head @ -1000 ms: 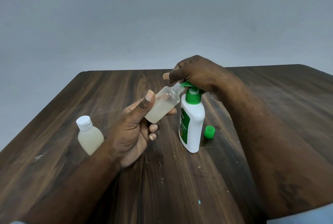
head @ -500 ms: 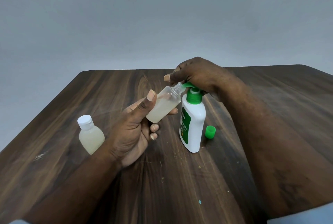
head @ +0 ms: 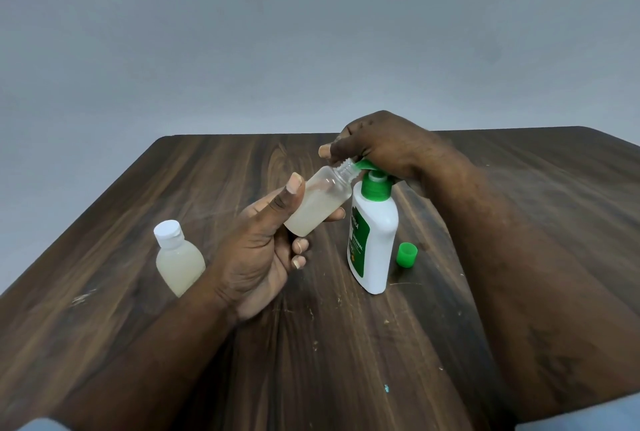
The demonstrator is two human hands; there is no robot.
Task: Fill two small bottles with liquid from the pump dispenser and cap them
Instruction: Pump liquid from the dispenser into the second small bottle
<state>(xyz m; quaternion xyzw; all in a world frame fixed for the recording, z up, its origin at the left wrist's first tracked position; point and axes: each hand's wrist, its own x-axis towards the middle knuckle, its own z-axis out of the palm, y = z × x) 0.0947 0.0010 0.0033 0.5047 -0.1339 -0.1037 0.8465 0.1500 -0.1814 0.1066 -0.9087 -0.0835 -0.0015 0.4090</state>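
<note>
1. Wall, plain grey, filling the upper part of the view behind the far edge of the table.
2. Table, dark streaked wood with pale specks and scuffs, carrying everything listed below.
3. Right hand, reaching in from the right and set on top of the pump dispenser. Fingers bent down over the green pump head. Thumb tip sticking out to the left, just above the neck of the open bottle.
4. Left hand, raised above the table left of centre, gripping the open bottle. Thumb laid along its near side, fingertips curled round from beneath.
5. Pump dispenser, white body with green label and green collar. Upright on the table right of centre, between the left hand and the green cap.
6. Capped bottle, small and clear, nearly full of cloudy pale liquid, closed with a white cap. On the table at the left, lower part hidden behind the left wrist.
7. Open bottle, same kind, uncapped, held off the table and tilted. Threaded neck pointing up and to the right, mouth right at the green spout. Cloudy liquid filling roughly the lower half.
8. Green cap, small, resting on the table just right of the dispenser, not touching it.
</note>
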